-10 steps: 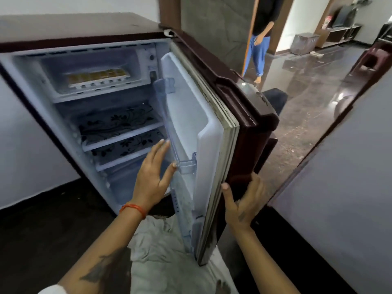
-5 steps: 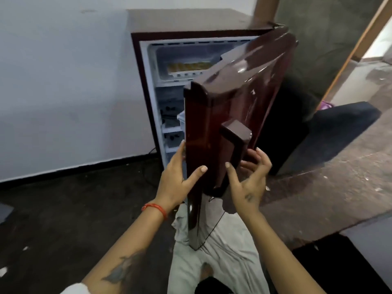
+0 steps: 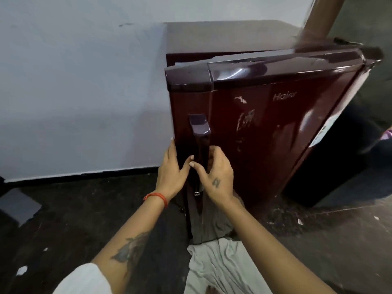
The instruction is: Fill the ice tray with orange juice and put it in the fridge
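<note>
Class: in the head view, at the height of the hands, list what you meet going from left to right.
White wall → left hand → door handle → right hand → maroon fridge door.

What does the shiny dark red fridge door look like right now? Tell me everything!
The glossy dark red fridge door looks like painted metal, with a curved top cap, a silvery brand name and pale scuff marks on its front. It is almost shut, with a thin gap left at the top on the handle side. A long dark purple handle runs down its left edge. The left hand lies flat against that edge, and the right hand curls around the handle. A sticker sits near the right edge.
</note>
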`<action>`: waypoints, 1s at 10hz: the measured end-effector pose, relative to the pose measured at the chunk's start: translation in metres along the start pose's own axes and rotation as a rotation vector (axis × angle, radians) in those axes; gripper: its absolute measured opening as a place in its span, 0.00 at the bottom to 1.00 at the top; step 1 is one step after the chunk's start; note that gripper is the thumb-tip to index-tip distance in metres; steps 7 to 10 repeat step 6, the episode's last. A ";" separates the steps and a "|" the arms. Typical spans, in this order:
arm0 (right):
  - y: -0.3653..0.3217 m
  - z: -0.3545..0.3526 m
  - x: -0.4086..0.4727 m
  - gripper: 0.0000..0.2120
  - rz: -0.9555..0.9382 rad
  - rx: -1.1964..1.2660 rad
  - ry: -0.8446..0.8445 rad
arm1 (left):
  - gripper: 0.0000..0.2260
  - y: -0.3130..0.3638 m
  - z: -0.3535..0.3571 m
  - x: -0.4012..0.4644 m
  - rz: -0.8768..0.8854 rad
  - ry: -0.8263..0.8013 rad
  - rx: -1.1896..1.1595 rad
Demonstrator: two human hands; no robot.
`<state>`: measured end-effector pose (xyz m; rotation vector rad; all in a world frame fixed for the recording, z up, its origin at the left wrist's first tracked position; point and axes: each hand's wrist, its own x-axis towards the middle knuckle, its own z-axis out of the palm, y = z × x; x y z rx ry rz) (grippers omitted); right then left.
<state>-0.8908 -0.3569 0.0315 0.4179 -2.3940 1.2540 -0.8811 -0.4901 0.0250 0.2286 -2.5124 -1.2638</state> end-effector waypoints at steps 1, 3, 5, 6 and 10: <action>0.002 0.017 0.024 0.22 -0.010 -0.005 -0.030 | 0.30 -0.008 0.002 0.026 -0.017 -0.001 0.001; 0.004 0.038 0.050 0.23 0.007 -0.061 -0.022 | 0.28 -0.020 -0.001 0.061 -0.009 -0.023 -0.013; 0.002 0.037 0.038 0.24 0.168 -0.151 -0.076 | 0.25 -0.026 0.002 0.047 -0.192 0.053 -0.113; 0.010 0.035 0.013 0.24 0.323 -0.177 -0.144 | 0.17 -0.046 0.018 0.015 -0.366 -0.035 -0.067; 0.010 0.035 0.013 0.24 0.323 -0.177 -0.144 | 0.17 -0.046 0.018 0.015 -0.366 -0.035 -0.067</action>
